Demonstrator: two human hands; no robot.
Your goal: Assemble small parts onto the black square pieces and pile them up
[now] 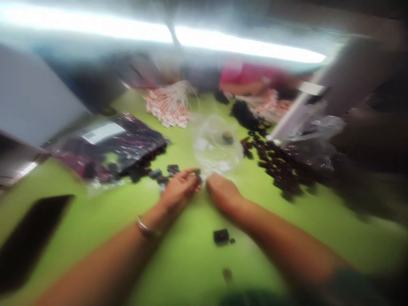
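Left hand [181, 187], silver bangle at the wrist: fingers curled, thumb and fingertips pinching a small dark grey piece [198, 173], held above the middle of the green desk [178, 246]. Right hand [223, 191]: curled with knuckles up, just beside the left hand, near edge of the clear plastic bag; whether it grips anything cannot be told, fingertips hidden. Clear plastic bag [207, 148] lies directly beyond both hands, small white pieces and one dark item visible in it. Loose grey and black blocks [173, 169], one with a red mark, lie just left of and beyond the left hand. Farther left, a large transparent plastic package [137, 136] of dark contents with a white label; dark pieces along its near right edge. Far side, left of centre: bundle of white strings with pink-and-white tags [172, 106]. Right: spread heap of small black-and-red parts [280, 165], with a crumpled clear plastic wrap [318, 131] beside it. Near side, between the forearms: black rectangular block with a red mark [221, 236], a tiny dark bit [232, 241] just right of it, and a small brownish round item [227, 274] nearer. Near left: dark flat rectangular object [32, 233]. Far side: person in pink [251, 78], blurred.
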